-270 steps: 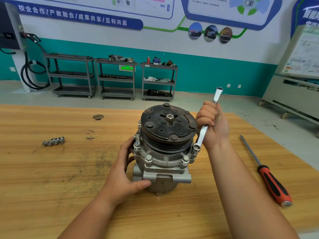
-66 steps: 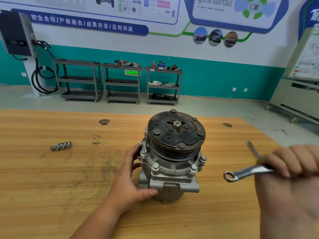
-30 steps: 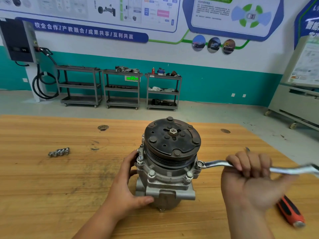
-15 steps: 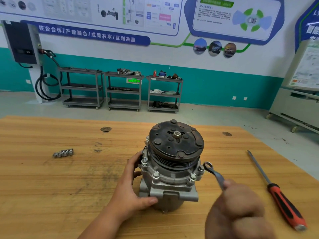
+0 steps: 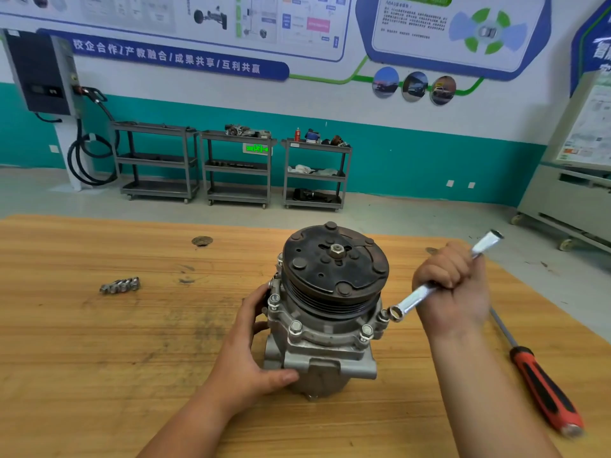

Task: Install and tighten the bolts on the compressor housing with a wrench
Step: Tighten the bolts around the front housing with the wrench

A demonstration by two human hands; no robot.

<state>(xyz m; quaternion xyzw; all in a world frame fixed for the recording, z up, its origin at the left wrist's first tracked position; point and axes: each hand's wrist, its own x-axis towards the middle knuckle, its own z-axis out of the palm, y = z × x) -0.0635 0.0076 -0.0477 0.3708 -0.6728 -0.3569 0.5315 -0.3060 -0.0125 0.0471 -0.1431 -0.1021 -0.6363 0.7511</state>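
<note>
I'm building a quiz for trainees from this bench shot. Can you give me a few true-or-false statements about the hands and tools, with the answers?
1. The right hand grips the wrench. True.
2. The left hand holds the screwdriver. False: the screwdriver lies on the table to the right, and the left hand holds the compressor.
3. The wrench's ring end sits on the centre nut of the pulley. False: it is by a bolt on the right side of the housing.
4. Some loose metal pieces lie on the table, left of the compressor. True.
</note>
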